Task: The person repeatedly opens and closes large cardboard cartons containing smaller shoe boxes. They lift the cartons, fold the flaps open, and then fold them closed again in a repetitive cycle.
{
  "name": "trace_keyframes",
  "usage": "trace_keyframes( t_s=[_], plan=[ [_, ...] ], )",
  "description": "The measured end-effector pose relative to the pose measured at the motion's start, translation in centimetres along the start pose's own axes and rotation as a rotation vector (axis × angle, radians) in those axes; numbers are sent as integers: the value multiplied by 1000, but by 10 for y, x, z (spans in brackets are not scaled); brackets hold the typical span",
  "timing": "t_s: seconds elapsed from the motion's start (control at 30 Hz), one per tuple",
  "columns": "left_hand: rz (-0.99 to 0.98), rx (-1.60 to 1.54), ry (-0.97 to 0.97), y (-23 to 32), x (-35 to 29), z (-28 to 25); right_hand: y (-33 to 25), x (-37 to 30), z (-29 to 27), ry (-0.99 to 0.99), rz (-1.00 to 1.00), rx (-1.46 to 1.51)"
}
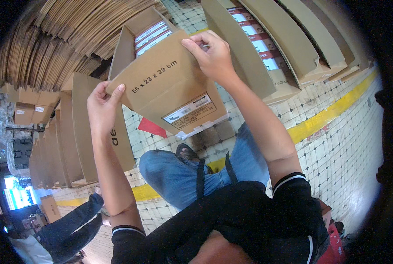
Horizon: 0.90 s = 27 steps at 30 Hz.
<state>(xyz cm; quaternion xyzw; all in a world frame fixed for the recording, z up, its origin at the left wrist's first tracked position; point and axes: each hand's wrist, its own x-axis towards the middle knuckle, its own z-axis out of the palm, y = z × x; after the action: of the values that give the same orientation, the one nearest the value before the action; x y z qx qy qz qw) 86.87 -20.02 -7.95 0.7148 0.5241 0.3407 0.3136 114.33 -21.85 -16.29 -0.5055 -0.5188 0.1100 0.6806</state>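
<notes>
From far off, I look down on a big white tiled floor [337,132]. A huge pile of flat cardboard [73,35] stands at the upper left. Tall brown boxes [293,39] stand open in a row on the right. Right in front of me, between the pile and that row, is one open brown box [122,48]. Its flap [159,81] sticks up at the near end. I have the right hand [215,59] at the flap's top right corner, closed in a pinch, thumb in front and fingers bent over the edge. The left hand [105,104] pinches the left corner, thumb in front; its fingertips are hidden behind. White packs [152,38] sit inside the box. A pale label [187,110] is low on the near end. A red piece [152,127] lies just beside it, on the floor.
</notes>
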Motion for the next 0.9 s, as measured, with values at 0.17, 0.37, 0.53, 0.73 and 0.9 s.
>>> trace_keyframes(
  t_s=[0.17,0.37,0.53,0.73,0.9],
  plan=[
    [329,452,-97,-23,-51,23,17,-78,-53,-127,67,-164],
    [79,134,-577,-68,-80,79,34,-222,-132,-155,452,-226],
    [72,30,75,-96,0,115,19,-185,-117,7,428,-288],
    [150,323,239,-144,28,146,20,-119,-37,-353,242,-825],
    [-90,181,-85,-163,36,130,31,-120,-28,-530,296,-1039]
  ],
)
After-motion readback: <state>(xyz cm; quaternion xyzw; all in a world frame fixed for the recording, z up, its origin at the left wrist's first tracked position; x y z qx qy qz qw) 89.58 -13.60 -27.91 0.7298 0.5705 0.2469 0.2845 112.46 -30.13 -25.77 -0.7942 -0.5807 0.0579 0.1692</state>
